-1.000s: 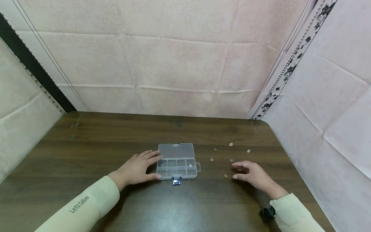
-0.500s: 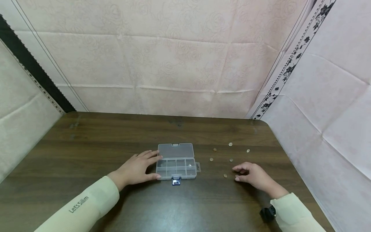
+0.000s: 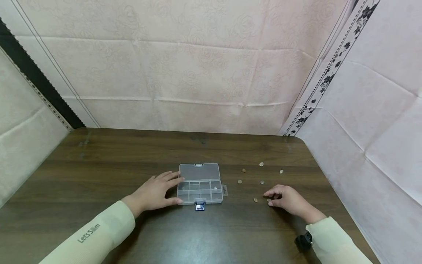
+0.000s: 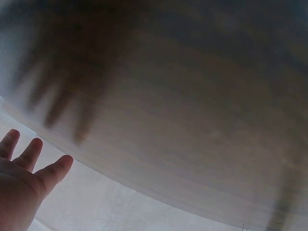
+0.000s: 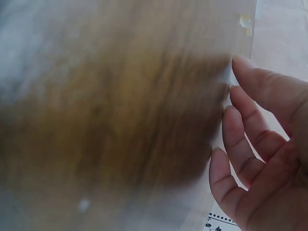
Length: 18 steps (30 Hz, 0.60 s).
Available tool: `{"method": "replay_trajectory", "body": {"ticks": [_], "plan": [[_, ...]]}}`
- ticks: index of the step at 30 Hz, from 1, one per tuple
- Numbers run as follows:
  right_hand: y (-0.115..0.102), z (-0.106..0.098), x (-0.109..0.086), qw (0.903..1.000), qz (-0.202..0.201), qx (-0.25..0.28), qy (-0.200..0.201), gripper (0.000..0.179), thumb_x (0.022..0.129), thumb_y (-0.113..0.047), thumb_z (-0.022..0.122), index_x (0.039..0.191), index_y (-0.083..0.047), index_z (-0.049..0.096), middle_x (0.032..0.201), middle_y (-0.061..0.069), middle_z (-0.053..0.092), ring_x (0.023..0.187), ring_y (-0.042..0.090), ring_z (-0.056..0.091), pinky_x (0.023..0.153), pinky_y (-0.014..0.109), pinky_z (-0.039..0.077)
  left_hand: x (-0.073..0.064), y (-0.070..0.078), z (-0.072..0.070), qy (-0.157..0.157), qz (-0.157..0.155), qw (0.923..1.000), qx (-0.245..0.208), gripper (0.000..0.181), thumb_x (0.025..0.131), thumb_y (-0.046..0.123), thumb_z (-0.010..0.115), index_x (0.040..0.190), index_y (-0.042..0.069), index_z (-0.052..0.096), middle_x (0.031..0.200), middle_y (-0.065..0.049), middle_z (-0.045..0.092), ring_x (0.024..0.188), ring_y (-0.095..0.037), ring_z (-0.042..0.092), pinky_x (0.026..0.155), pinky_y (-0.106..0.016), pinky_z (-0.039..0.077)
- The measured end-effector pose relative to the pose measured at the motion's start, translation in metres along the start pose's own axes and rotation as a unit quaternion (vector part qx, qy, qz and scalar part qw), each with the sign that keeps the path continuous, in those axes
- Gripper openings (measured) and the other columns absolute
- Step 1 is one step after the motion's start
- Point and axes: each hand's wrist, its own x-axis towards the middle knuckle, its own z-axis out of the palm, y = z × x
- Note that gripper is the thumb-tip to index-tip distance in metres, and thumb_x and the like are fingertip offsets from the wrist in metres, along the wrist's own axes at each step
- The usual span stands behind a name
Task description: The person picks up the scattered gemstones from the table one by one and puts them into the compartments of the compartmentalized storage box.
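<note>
A clear plastic compartment box (image 3: 199, 191) lies on the brown table with its lid (image 3: 199, 172) folded back and a blue latch (image 3: 199, 206) at its front. One small shiny piece (image 3: 215, 188) is in a compartment on the right. My left hand (image 3: 156, 191) rests at the box's left side, fingers spread and thumb at the lower left corner. On the right, my right hand (image 3: 288, 200) is low over the table, fingers loosely bent. A small round disc (image 3: 269, 200) shows at its thumb tip. In the right wrist view, the thumb (image 5: 264, 86) stands apart from the fingertips.
Several more small pale discs lie between the box and my right hand, including a near disc (image 3: 255, 200) and a far disc (image 3: 261, 164). A clear hang tab (image 3: 225, 190) sticks out from the box's right side. Pale patterned cloth (image 3: 197, 73) hangs behind the table (image 3: 132, 146).
The right thumb has drawn back slightly to the right and down, and a disc now shows beside its tip. The left hand and box keep their places.
</note>
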Motion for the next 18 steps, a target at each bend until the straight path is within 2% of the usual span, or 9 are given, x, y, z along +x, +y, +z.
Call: {"method": "replay_trajectory", "body": {"ticks": [8, 14, 18], "plan": [[-0.0044, -0.0020, 0.0011, 0.9996, 0.018, 0.007, -0.019, 0.018, 0.082, -0.004, 0.074, 0.100, -0.007, 0.075, 0.093, 0.000, 0.066, 0.080, 0.007, 0.057, 0.067, 0.025, 0.048, -0.0012, 0.0000, -0.0012, 0.002, 0.006, 1.0000, -0.002, 0.079, 0.084, 0.070, 0.054, 0.145, 0.022, 0.046, 0.153, -0.006, 0.036, 0.139, -0.036, 0.033, 0.101, -0.069, 0.029], [-0.0042, -0.0022, 0.0023, 0.9997, 0.010, -0.001, -0.021, 0.016, 0.082, -0.003, 0.073, 0.098, -0.008, 0.075, 0.096, 0.002, 0.068, 0.087, 0.014, 0.060, 0.070, 0.025, 0.049, -0.0008, -0.0004, -0.0012, -0.002, 0.002, 1.0000, -0.005, 0.079, 0.084, 0.071, 0.053, 0.146, 0.022, 0.045, 0.154, -0.006, 0.036, 0.140, -0.036, 0.032, 0.102, -0.069, 0.029], [-0.0048, -0.0020, 0.0014, 0.9997, 0.011, 0.003, -0.019, 0.016, 0.082, -0.003, 0.074, 0.097, -0.007, 0.075, 0.093, 0.001, 0.067, 0.084, 0.011, 0.059, 0.068, 0.025, 0.049, -0.0008, -0.0001, -0.0013, -0.003, 0.000, 1.0000, -0.005, 0.079, 0.083, 0.071, 0.054, 0.146, 0.023, 0.045, 0.154, -0.006, 0.035, 0.140, -0.036, 0.032, 0.102, -0.068, 0.028]]}}
